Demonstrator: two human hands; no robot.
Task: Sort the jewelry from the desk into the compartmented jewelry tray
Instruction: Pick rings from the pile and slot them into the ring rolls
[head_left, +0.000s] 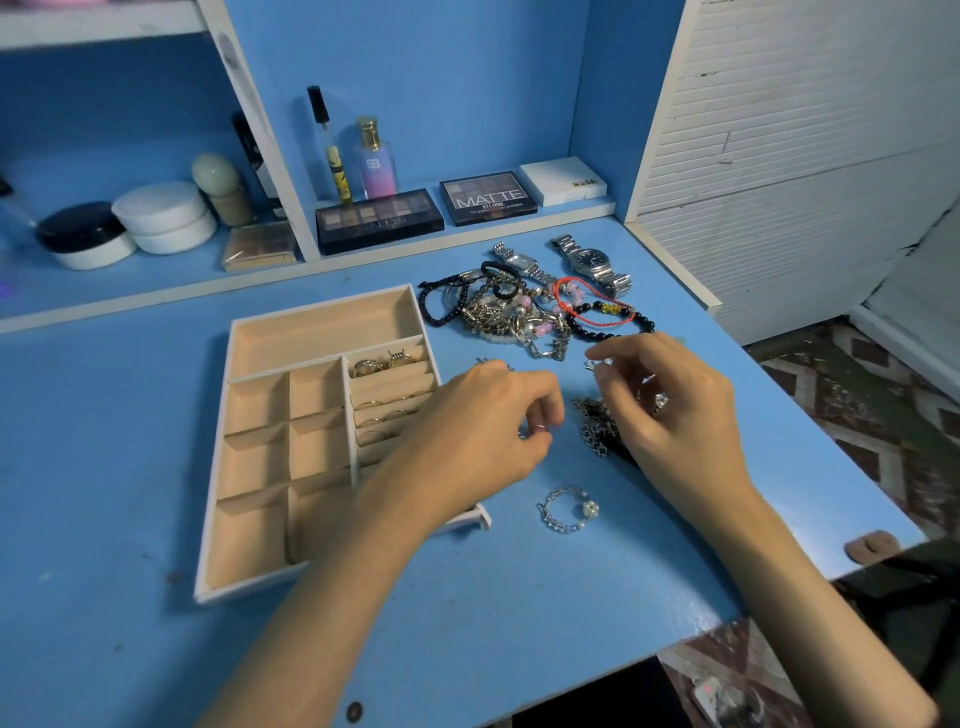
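Centre frame, the left hand (483, 431) reaches across the jewelry tray's near right corner, fingers curled tight, thumb and fingertips pinching a small ring (540, 428) just above the blue desk (130, 415). Right of it, the right hand (675, 405) hovers over a tangle of silver chains (595, 428), fingers bent, thumb and forefinger nearly closed around a tiny silvery piece; whether it truly grips anything, I cannot tell. The jewelry tray (311, 332) sits left of centre, several rings (384, 361) already tucked in its right-hand padded slots. Above the hands lies the bracelet pile (506, 312), with two watches (592, 262) behind it. Lower centre, a chain bracelet (569, 509) lies alone. Eyeshadow palettes (379, 221) line the shelf, upper centre.
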